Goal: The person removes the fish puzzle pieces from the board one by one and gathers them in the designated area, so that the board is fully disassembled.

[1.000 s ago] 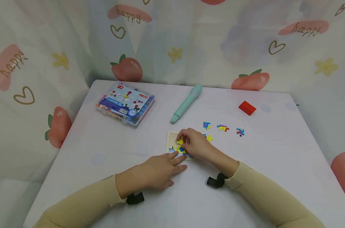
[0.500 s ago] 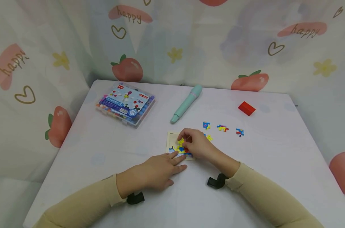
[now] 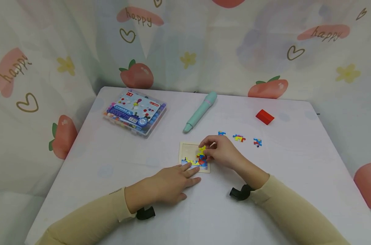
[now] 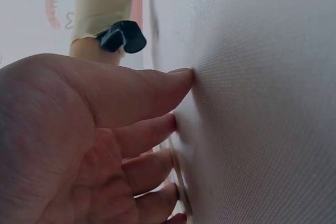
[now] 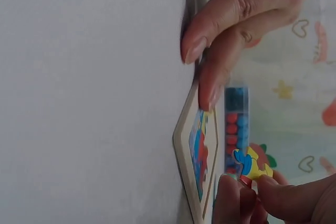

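Note:
My right hand pinches a yellow, blue and red jigsaw piece between thumb and fingers. In the right wrist view this piece is raised above the small wooden puzzle board. In the head view it overlaps the board's right side, where fitted pieces line the bottom part of the tray and bare wood shows above them. My left hand lies with fingers spread, its fingertips resting on the board's near edge. Its thumb touches the tablecloth.
Loose jigsaw pieces lie beyond the right hand: one partly covered by it, a yellow-red one and a blue-red one. Farther back are a red block, a mint-green pen-shaped object and a clear box of colourful beads.
My right hand has moved right and slightly up from the board, taking the jigsaw piece along and uncovering more of the tray. My left hand stays in place.

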{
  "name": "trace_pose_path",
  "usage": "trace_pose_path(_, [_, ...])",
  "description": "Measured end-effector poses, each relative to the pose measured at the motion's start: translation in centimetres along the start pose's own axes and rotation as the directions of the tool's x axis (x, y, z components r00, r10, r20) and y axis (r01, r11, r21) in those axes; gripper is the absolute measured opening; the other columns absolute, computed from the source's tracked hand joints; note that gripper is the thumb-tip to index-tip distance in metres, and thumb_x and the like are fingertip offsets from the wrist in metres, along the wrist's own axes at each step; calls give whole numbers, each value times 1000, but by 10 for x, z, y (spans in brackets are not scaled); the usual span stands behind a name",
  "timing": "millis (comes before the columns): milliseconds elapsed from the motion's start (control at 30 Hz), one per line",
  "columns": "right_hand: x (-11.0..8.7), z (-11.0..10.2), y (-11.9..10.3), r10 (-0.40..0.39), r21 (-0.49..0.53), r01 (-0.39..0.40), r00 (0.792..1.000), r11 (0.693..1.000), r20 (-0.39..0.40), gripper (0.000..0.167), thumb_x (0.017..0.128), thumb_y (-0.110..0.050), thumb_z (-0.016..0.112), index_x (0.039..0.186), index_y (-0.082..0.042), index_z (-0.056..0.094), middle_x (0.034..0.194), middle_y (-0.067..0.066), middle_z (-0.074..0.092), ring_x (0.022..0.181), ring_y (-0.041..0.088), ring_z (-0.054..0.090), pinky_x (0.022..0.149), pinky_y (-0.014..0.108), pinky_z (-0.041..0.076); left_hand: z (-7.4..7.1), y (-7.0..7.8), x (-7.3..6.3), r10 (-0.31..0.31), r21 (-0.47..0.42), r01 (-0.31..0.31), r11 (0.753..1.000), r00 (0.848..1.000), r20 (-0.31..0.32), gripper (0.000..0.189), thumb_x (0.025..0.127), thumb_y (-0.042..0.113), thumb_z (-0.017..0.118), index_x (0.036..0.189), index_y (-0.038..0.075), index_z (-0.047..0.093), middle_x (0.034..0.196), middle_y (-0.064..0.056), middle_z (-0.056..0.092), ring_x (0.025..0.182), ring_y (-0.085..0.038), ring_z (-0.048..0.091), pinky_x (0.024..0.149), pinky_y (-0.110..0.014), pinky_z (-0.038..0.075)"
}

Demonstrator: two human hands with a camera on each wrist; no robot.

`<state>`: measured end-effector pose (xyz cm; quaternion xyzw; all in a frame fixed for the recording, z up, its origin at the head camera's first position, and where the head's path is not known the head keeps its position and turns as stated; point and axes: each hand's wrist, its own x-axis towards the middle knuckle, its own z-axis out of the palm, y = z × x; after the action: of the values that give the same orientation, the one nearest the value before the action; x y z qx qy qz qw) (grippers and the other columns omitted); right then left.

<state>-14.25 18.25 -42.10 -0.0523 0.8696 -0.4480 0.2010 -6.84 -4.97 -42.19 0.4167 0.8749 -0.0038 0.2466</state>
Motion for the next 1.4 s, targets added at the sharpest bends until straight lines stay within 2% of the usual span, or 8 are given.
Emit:
trace_pose_path(167, [-6, -24, 11, 10, -40, -11, 1000, 999, -16, 19, 99, -5, 75, 117, -8, 80, 101, 11, 60, 87, 24, 70, 75, 31, 66, 0, 0, 0, 4, -3, -4, 1000, 1000, -7, 73, 102, 44, 72, 167, 38, 39, 180, 8, 23, 169, -22, 21, 135, -40, 27])
trace_pose_path(400, [-14, -65, 37, 96, -88, -100, 994, 991, -43, 23, 100, -8, 76, 122, -7, 79, 103, 12, 59, 88, 24, 71, 76, 28, 66, 0, 1, -1, 1, 3, -1, 1000, 1000, -6, 74, 102, 44, 72, 167, 39, 38, 180, 9, 22, 169, -21, 20, 135, -40, 28])
trace_pose_path(633, [-18, -97, 55, 137, -148, -147, 987, 978, -79, 27, 99, -7, 75, 126, -5, 77, 103, 12, 59, 85, 21, 73, 74, 25, 64, 1, 1, -1, -3, 11, 4, 1000, 1000, -7, 75, 101, 45, 73, 167, 39, 37, 180, 10, 22, 170, -21, 20, 135, -40, 28])
trace_pose_path(833, [-15, -105, 62, 147, -164, -157, 986, 974, -75, 25, 97, -6, 78, 122, -3, 74, 98, 10, 58, 80, 20, 73, 72, 26, 64, 1, 0, -1, -3, 15, 3, 1000, 1000, -12, 75, 101, 45, 73, 167, 39, 38, 180, 9, 22, 169, -21, 20, 134, -40, 29])
trace_pose_path(1000, [-13, -106, 66, 154, -161, -157, 988, 974, -31, 20, 97, -5, 78, 117, -2, 77, 94, 10, 60, 78, 21, 73, 72, 26, 64, 1, 0, -1, -2, 18, 2, 1000, 1000, -12, 75, 101, 46, 72, 167, 40, 37, 180, 10, 22, 169, -21, 21, 134, -40, 30])
trace_pose_path(1167, [-12, -105, 70, 158, -162, -154, 987, 975, 10, 21, 97, -5, 78, 118, -2, 78, 95, 11, 62, 78, 22, 72, 71, 26, 64, 1, 0, -1, -2, 17, 2, 1000, 1000, -14, 75, 101, 46, 73, 167, 40, 37, 180, 10, 22, 169, -21, 21, 134, -40, 29])
trace_pose_path(1400, [-9, -102, 72, 133, -241, -135, 991, 961, -23, 22, 96, -6, 79, 118, -5, 79, 93, 9, 63, 80, 22, 65, 66, 26, 59, 1, 1, -1, -3, 10, 3, 1000, 1000, -18, 75, 101, 46, 73, 167, 39, 38, 180, 9, 23, 169, -21, 21, 134, -40, 29])
